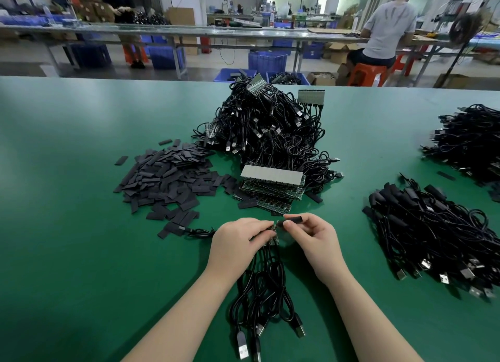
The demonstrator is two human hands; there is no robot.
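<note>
Two hands gripped: left hand (238,240) pinched the board (273,229), cables (266,288) trailing below it; right hand (313,237) pinched a sleeve (293,219) just right of the board, long axis sideways, end facing it.

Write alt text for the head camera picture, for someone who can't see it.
Two bare hands work over a green table: the left hand grips the board end of a bundle of USB cables, the right hand pinches a black sleeve beside it. Behind lie a heap of sleeves, stacked circuit boards and a cable pile.
</note>
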